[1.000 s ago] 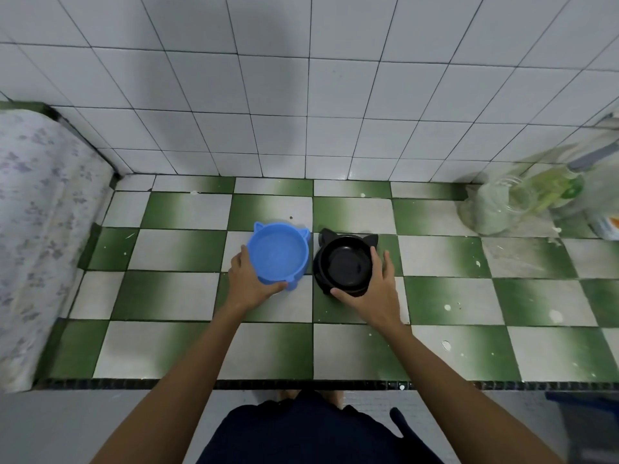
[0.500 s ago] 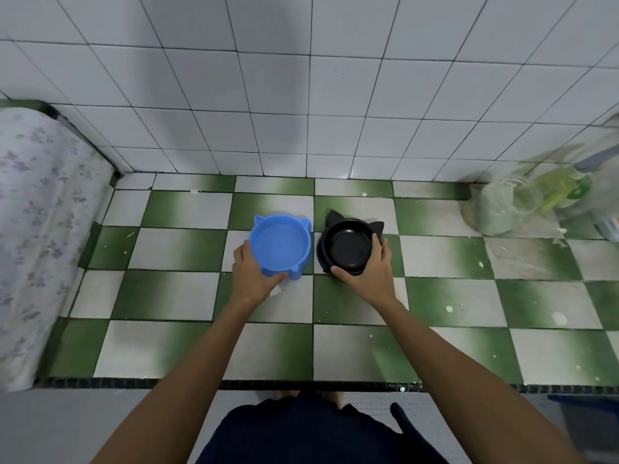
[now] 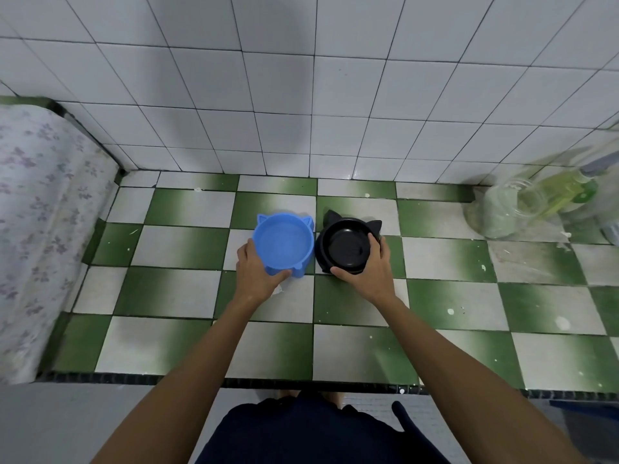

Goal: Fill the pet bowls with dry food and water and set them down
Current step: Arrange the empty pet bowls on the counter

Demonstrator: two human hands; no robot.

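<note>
Both hands (image 3: 259, 272) curl around bowls (image 3: 284, 241).

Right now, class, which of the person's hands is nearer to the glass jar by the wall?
Right. The right hand grips the black bowl, on the side toward the glass jar. The left hand holds the blue bowl, farther away.

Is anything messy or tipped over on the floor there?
Yes. A clear jar lies tipped on its side by the wall at the right, and pale specks dot the green-and-white floor. The two bowls sit level.
</note>
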